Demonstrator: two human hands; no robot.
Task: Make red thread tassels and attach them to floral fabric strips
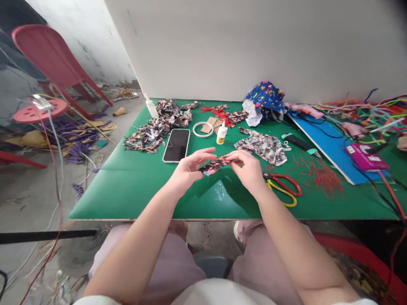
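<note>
My left hand (187, 168) is at the left end of a small dark floral cloth piece (214, 165), its thumb below and its upper fingers stretched out over the cloth. With fingertips pinched, my right hand (246, 167) grips the other end. The cloth is held just above the green table, between both hands. Beyond it stands a small glue bottle (221, 134) with a yellow label. A floral fabric piece (262, 146) lies past my right hand, and scissors (282, 188) with red and yellow handles lie right beside that wrist.
A phone (177, 145), a white ring (202, 129) and a heap of floral scraps (165, 118) occupy the table's left and back. To the right are a cutter knife (300, 144), red threads (324, 176), a blue board (327, 148) and a purple packet (365, 156) with cables.
</note>
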